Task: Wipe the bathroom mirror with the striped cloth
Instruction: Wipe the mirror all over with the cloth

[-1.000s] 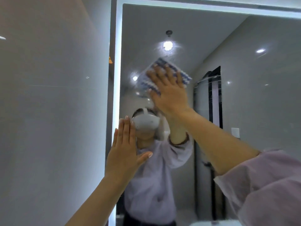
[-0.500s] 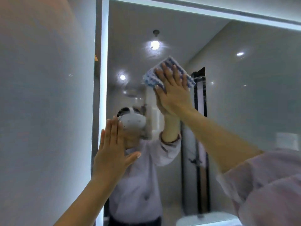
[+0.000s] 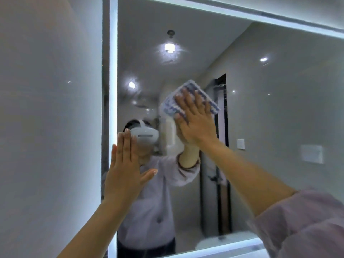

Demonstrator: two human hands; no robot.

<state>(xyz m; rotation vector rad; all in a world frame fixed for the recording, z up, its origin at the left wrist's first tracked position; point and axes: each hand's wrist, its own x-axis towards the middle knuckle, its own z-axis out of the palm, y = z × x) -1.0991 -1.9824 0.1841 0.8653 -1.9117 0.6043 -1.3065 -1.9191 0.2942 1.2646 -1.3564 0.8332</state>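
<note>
The bathroom mirror [image 3: 270, 112] fills the wall ahead, framed by a lit white strip. My right hand [image 3: 197, 120] lies flat on the blue-and-white striped cloth [image 3: 172, 104] and presses it against the glass near the mirror's middle. Most of the cloth is hidden under my fingers and palm. My left hand [image 3: 124, 170] rests flat on the glass by the left lit edge, fingers together and thumb out, holding nothing. Smears show on the glass around the reflected ceiling lights.
A glossy grey tiled wall [image 3: 50, 127] stands close on the left, meeting the mirror's lit left edge [image 3: 113, 71]. The lit bottom edge [image 3: 223, 248] runs along the lower right. My reflection, a dark door frame and a wall switch show in the glass.
My right hand has slid the cloth down the glass, lower relative to the reflected lights. The view has shifted, so more of the mirror's lower part shows. My left hand stays flat on the glass.
</note>
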